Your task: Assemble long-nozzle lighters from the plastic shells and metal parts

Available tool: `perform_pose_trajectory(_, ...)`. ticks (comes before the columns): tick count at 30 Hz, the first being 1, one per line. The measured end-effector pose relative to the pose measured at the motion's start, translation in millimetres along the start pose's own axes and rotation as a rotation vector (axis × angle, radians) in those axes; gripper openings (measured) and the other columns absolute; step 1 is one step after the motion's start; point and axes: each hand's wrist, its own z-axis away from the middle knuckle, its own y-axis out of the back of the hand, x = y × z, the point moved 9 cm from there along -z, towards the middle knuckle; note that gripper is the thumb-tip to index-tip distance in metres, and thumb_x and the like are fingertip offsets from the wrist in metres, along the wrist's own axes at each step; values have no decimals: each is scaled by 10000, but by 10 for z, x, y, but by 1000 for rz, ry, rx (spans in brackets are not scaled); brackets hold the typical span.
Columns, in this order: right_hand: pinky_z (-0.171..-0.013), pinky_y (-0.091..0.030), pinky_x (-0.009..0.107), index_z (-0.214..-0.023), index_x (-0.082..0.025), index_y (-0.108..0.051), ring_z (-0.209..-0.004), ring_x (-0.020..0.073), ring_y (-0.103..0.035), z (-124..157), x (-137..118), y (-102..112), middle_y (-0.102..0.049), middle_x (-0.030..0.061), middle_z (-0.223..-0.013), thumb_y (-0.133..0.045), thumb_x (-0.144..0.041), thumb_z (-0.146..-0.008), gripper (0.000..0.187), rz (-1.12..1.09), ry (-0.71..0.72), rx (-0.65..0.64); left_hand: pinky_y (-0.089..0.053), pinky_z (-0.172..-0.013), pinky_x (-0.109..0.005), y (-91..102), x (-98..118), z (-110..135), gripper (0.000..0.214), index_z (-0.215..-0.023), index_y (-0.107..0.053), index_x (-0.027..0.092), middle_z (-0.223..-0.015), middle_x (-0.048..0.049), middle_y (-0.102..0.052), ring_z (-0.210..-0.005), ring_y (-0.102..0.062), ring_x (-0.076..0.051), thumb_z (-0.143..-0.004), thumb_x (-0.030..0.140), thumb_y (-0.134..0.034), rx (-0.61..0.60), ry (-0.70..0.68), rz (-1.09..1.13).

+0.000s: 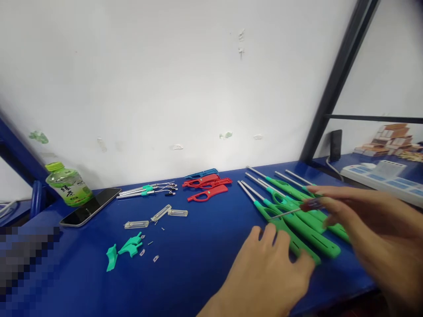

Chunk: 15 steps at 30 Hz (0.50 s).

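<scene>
Several green long-nosed lighters (310,235) with metal barrels lie side by side at the right of the table. My left hand (264,273) is closed on the handle of the nearest green lighter (295,246), its fingers on one side and the thumb on the other. Between the fingertips of my right hand (373,224), somewhat blurred, is a thin screwdriver (287,213) with a dark reddish handle. Its shaft points left across that lighter, close to my left fingers. Whether the tip touches the lighter cannot be made out.
Red handle shells (209,193) and a blue shell (201,173) lie near the wall. Leftward are metal barrels with wires (142,190), clear plastic tanks (137,225), green triggers (131,244), small loose bits, a phone (90,207) and a bottle (68,185). A dark post (333,83) rises at right.
</scene>
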Motion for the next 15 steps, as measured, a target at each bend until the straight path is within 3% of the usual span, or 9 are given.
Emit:
perform_pose_trajectory(1,-676,-658,268,-1069,-328,-834,-832,219,-831,9,-103,-112,-857,-11,-1029,-779,-467,-963,183,15,24,-67,-649,-805,-426,116,-74,77,177,-1109,-692,167,-1043,-107,-708,-1006,-706,-305,-942,225,-686,11,32,-3)
perform_pose_trajectory(3,-680,-659,259,-994,-332,-833,-833,212,-834,43,-270,-335,-865,-30,-1000,-760,-472,-977,159,5,89,-193,-642,-898,-490,353,-365,272,177,-1089,-713,181,-1115,-117,-728,-1065,-697,-322,-921,170,-662,39,174,-11)
perform_pose_trajectory(6,-712,-665,255,-953,-330,-813,-898,214,-842,151,-419,-669,-869,-41,-1010,-734,-394,-1006,115,-88,178,-390,-630,-932,-445,682,-989,712,320,-1208,-727,250,-1173,-70,-753,-1073,-707,-260,-1062,176,-452,112,425,-27)
perform_pose_trajectory(11,-774,-661,229,-1048,-349,-788,-890,171,-826,419,-486,-1101,-855,-51,-1094,-745,-317,-1008,67,-143,228,-653,-542,-1098,-542,991,-2049,1868,387,-1310,-719,251,-1291,-85,-762,-1242,-685,-327,-1074,384,-444,214,834,-120)
perform_pose_trajectory(15,-948,-658,293,-1107,-357,-775,-1066,204,-810,665,-416,-1366,-822,-24,-1215,-713,-317,-1024,110,-67,246,-852,-579,-1021,-523,1007,-2542,2851,334,-1279,-716,202,-1150,-98,-771,-1120,-727,-317,-1073,322,-483,177,1117,-175)
